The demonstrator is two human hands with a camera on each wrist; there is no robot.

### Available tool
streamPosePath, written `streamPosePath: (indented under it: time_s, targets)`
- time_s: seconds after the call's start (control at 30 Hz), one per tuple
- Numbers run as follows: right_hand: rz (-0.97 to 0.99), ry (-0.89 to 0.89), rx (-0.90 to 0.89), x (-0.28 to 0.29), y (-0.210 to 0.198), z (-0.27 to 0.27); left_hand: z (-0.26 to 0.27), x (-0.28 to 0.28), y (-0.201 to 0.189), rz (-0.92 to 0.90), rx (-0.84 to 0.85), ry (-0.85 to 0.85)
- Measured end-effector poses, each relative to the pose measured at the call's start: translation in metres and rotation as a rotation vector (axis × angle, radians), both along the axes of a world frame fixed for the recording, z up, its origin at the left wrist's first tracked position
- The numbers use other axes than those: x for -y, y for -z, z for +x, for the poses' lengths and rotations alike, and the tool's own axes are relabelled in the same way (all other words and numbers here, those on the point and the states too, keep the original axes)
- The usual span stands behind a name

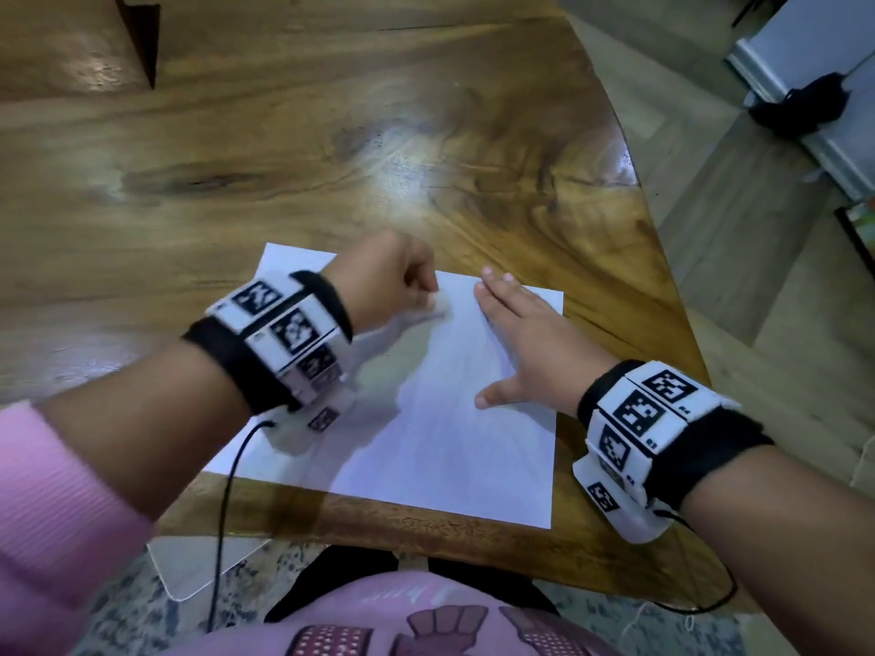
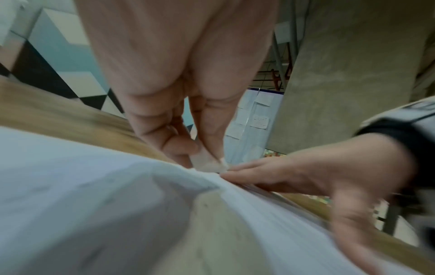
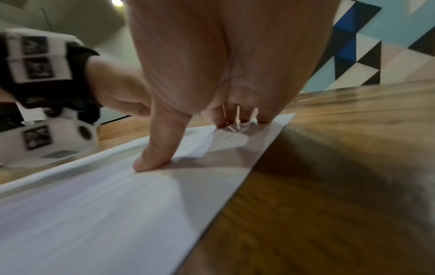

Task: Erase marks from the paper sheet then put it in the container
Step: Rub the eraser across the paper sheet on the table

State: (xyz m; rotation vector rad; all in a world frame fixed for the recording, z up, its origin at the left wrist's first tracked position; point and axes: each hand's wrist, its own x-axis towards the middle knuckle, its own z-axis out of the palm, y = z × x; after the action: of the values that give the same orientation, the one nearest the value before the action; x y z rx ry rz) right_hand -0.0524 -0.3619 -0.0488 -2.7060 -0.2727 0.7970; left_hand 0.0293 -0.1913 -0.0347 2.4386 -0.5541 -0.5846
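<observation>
A white paper sheet (image 1: 450, 433) lies on the wooden table (image 1: 284, 158) near its front edge. My left hand (image 1: 402, 281) is curled into a fist at the sheet's far edge and pinches a small white eraser (image 2: 212, 165) against the paper (image 2: 82, 186). My right hand (image 1: 516, 333) lies flat on the sheet's right half, fingers straight and thumb spread, pressing the paper (image 3: 105, 204) down. In the right wrist view the fingertips (image 3: 242, 119) touch the sheet near its far corner. No marks are plain on the blurred sheet.
The table's right edge curves away beside the sheet, with floor beyond. A dark wedge-shaped object (image 1: 139, 35) stands at the table's far left. A clear plastic piece (image 1: 199, 565) sits below the table's front edge near my lap. Cables trail from both wristbands.
</observation>
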Motion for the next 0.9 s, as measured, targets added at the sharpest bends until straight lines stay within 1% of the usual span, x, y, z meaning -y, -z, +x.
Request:
streamPosePath:
  time_s: [0.07,0.13,0.23,0.27,0.3,0.37,0.4,0.43,0.53,0.57,0.6,0.67,0.7,0.73,0.77,0.83,0.87,0.9]
  targets:
    - [0.000,-0.005,0.005,0.001,0.001,0.000,0.009,0.015,0.003,0.028,0.056,-0.026]
    - [0.005,-0.007,0.008,0.002,0.003,0.000,0.006,0.017,0.003,0.071,0.080,0.009]
    - [0.000,-0.011,0.020,0.003,0.006,0.001,0.001,0.009,0.002,0.161,-0.066,0.206]
    - [-0.001,-0.012,0.023,0.003,0.006,0.001,0.000,0.008,0.000,0.181,-0.084,0.234]
    - [0.001,-0.010,0.024,0.002,0.006,0.000,0.001,0.009,0.001,0.171,-0.050,0.217]
    - [0.009,0.001,0.021,0.002,0.005,0.000,0.002,0.013,0.003,0.100,0.120,0.112]
    - [0.013,0.008,0.018,0.002,0.004,0.000,0.001,0.014,0.003,0.078,0.173,0.085]
    - [0.016,0.012,0.015,0.002,0.004,0.000,0.000,0.013,0.004,0.073,0.166,0.099]
    - [0.026,0.017,0.013,0.001,0.004,0.000,-0.006,0.003,0.004,0.167,-0.009,0.290]
    - [0.028,0.018,0.014,0.001,0.004,0.000,-0.006,0.003,0.004,0.180,-0.017,0.303]
    - [0.030,0.018,0.012,0.001,0.004,-0.001,-0.005,0.005,0.005,0.165,0.007,0.267]
    - [0.030,0.018,0.013,0.002,0.004,-0.001,-0.003,0.011,0.007,0.091,0.098,0.122]
    - [0.030,0.017,0.012,0.002,0.004,-0.001,-0.004,0.013,0.008,0.064,0.128,0.080]
    - [0.029,0.014,0.012,0.002,0.003,0.000,-0.006,0.011,0.008,0.053,0.125,0.099]
    - [0.026,0.011,0.009,0.001,0.003,0.000,-0.010,0.006,0.009,0.066,0.092,0.171]
    - [0.024,0.009,0.014,0.002,0.004,0.000,-0.019,-0.003,0.007,0.173,0.007,0.354]
    - [0.023,0.007,0.017,0.002,0.004,0.000,-0.020,-0.004,0.006,0.217,-0.021,0.401]
    - [0.024,0.005,0.018,0.002,0.004,-0.001,-0.019,-0.003,0.006,0.218,-0.020,0.399]
